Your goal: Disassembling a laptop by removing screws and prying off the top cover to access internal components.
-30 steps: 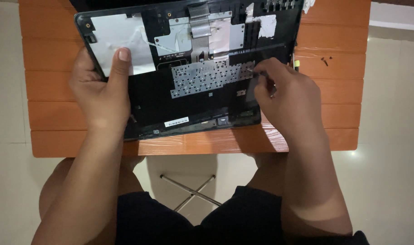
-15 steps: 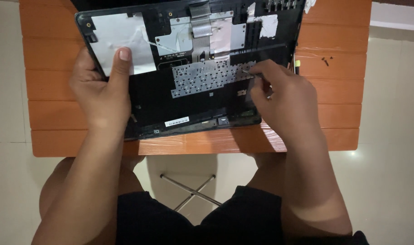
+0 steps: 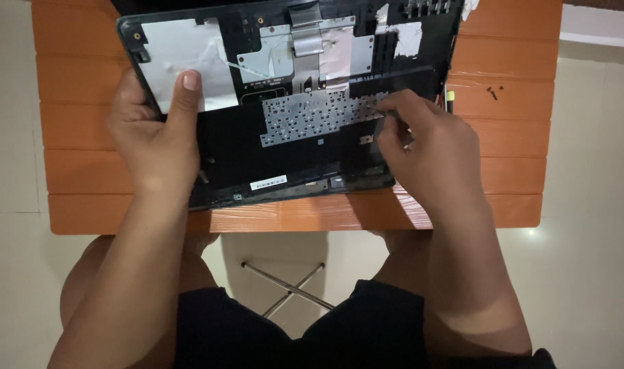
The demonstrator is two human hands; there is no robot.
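- Orange slatted table (image 3: 517, 184): black laptop shell (image 3: 237, 164) is laid on it, inside face up.
- Left hand (image 3: 155, 140): wrapped over the shell's left edge, thumb pressed flat on the silver foil sheet (image 3: 168, 48).
- Right hand (image 3: 431, 150): fingertips pinched at the right end of the perforated metal plate (image 3: 312, 113); what is pinched cannot be made out.
- Small screws (image 3: 493, 91): loose on the table, right of the shell.

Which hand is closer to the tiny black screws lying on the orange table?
The right hand. It rests on the laptop panel's right part, near the screws. The left hand grips the panel's far left side.
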